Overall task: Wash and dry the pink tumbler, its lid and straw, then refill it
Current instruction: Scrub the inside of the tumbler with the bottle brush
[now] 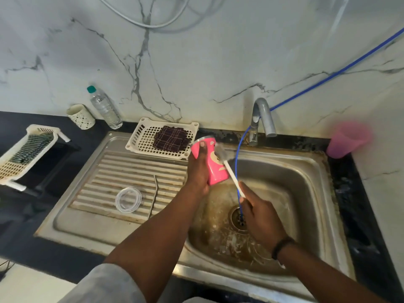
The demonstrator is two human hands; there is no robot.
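Observation:
My left hand (197, 169) grips the pink tumbler (213, 165) above the left edge of the sink basin, its mouth tilted up and away from me. My right hand (260, 215) holds the white handle of a bottle brush (227, 165). The brush's bristled head lies against the tumbler's outer side near the rim. The clear lid (128, 200) rests flat on the ribbed drainboard. A metal straw (153, 195) lies beside it to the right.
The steel sink basin (306, 182) has a drain (239, 218) with a thin blue hose (237, 162) running into it from the tap (262, 119). A white basket (142, 138) holding a dark checked cloth (171, 138) sits behind the drainboard. A water bottle (105, 108), a patterned cup (80, 117), a pink cup (347, 139) and a side rack (26, 149) stand around.

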